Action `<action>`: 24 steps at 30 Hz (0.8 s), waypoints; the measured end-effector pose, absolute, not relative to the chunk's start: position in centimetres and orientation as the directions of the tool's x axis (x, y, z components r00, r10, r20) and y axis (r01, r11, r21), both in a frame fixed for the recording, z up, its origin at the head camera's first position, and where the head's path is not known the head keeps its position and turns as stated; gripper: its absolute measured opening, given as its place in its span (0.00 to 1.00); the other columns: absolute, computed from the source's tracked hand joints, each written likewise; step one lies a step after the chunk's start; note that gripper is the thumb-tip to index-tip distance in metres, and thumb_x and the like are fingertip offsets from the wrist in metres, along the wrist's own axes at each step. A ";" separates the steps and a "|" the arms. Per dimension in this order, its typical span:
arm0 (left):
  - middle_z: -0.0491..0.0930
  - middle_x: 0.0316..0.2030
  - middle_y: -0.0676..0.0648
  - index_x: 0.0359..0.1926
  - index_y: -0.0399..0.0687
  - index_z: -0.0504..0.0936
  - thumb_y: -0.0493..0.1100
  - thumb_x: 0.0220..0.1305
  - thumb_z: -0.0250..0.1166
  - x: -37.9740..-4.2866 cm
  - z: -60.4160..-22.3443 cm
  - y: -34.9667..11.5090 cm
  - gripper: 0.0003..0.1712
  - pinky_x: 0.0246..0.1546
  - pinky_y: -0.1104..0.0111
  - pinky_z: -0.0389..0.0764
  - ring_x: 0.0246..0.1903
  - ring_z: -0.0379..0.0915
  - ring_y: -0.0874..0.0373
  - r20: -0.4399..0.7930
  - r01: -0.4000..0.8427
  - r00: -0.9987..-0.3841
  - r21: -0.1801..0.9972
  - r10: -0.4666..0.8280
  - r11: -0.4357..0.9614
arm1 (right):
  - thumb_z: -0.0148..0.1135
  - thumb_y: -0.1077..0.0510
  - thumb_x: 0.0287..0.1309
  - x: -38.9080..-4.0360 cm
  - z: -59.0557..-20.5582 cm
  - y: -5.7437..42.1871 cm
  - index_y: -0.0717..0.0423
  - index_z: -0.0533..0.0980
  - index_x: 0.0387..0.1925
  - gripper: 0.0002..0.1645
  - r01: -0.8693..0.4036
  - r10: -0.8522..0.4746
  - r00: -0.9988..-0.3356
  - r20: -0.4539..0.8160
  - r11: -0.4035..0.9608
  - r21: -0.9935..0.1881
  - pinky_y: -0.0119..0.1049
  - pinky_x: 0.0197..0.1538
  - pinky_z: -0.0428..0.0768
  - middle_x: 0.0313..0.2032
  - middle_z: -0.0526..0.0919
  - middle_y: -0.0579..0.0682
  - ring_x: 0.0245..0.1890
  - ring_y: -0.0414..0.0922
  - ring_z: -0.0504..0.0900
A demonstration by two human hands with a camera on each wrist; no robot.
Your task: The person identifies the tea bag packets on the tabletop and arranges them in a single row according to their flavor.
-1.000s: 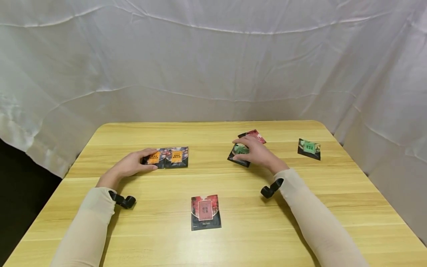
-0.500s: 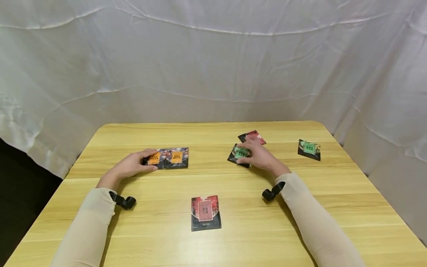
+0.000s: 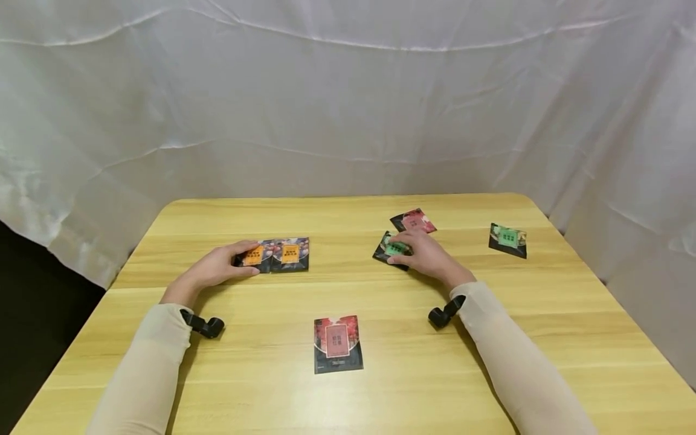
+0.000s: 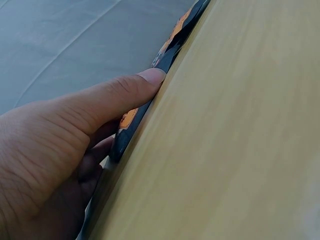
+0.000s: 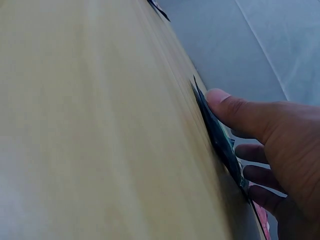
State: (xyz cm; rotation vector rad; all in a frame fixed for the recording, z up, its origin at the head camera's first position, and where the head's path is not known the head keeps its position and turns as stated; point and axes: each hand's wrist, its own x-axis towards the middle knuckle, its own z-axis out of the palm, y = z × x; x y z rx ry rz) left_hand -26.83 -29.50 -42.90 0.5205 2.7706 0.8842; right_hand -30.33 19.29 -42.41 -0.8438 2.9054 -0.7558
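Two dark sachets with orange labels lie side by side at the table's left. My left hand (image 3: 220,266) grips the left orange-label sachet (image 3: 252,256), thumb along its near edge and fingers at its far side. The right orange-label sachet (image 3: 290,254) lies flat against it. Right of centre, my right hand (image 3: 426,254) holds a tilted green-label sachet (image 3: 384,249) between thumb and fingers. In the right wrist view my thumb touches this green-label sachet (image 5: 215,130), which stays close over the tabletop. Part of it is hidden under the hand.
Just behind the right hand lies a red-label sachet (image 3: 405,220). Another green-label sachet (image 3: 508,240) is farther right, and a larger-looking red-label sachet (image 3: 338,344) lies near the front centre. A pale curtain (image 3: 348,109) hangs behind the wooden table (image 3: 261,374).
My right thumb and fingers have drawn closer together over the green-label sachet, and the hand has shifted slightly right. The left hand stays in place on the orange-label sachet.
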 end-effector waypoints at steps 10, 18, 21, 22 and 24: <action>0.54 0.73 0.37 0.75 0.51 0.60 0.65 0.59 0.67 -26.6 -43.0 -29.5 0.49 0.65 0.41 0.56 0.70 0.49 0.35 -0.071 0.269 -0.922 0.588 0.380 0.763 | 0.67 0.42 0.60 -30.1 -42.6 19.2 0.54 0.76 0.61 0.32 -0.472 -0.490 -0.868 0.081 0.764 -0.440 0.59 0.68 0.59 0.64 0.71 0.60 0.68 0.60 0.61; 0.55 0.73 0.37 0.75 0.50 0.60 0.64 0.59 0.67 -26.6 -43.0 -29.3 0.49 0.65 0.41 0.56 0.70 0.49 0.36 -0.068 0.275 -0.919 0.594 0.387 0.756 | 0.64 0.42 0.62 -30.1 -43.0 19.3 0.53 0.76 0.62 0.31 -0.462 -0.476 -0.876 0.078 0.778 -0.426 0.59 0.68 0.58 0.65 0.71 0.59 0.68 0.61 0.61; 0.55 0.73 0.37 0.75 0.50 0.61 0.64 0.60 0.67 -26.6 -42.9 -29.3 0.48 0.65 0.41 0.56 0.70 0.49 0.36 -0.063 0.272 -0.922 0.594 0.381 0.757 | 0.63 0.42 0.63 -30.2 -43.0 19.2 0.54 0.76 0.62 0.31 -0.471 -0.480 -0.873 0.090 0.780 -0.411 0.59 0.68 0.58 0.64 0.71 0.59 0.68 0.61 0.61; 0.55 0.73 0.37 0.75 0.49 0.61 0.63 0.60 0.67 -26.6 -42.9 -29.3 0.48 0.65 0.40 0.56 0.70 0.49 0.35 -0.061 0.276 -0.922 0.592 0.383 0.757 | 0.63 0.42 0.63 -30.2 -43.0 19.2 0.54 0.76 0.62 0.31 -0.473 -0.480 -0.872 0.093 0.782 -0.405 0.59 0.68 0.58 0.64 0.72 0.58 0.68 0.61 0.61; 0.55 0.73 0.36 0.75 0.48 0.61 0.62 0.60 0.67 -26.5 -42.8 -29.3 0.48 0.64 0.40 0.56 0.70 0.49 0.34 -0.056 0.281 -0.921 0.588 0.385 0.759 | 0.64 0.42 0.63 -30.2 -42.9 19.1 0.53 0.76 0.61 0.31 -0.474 -0.478 -0.873 0.097 0.785 -0.399 0.59 0.68 0.58 0.63 0.72 0.58 0.68 0.61 0.62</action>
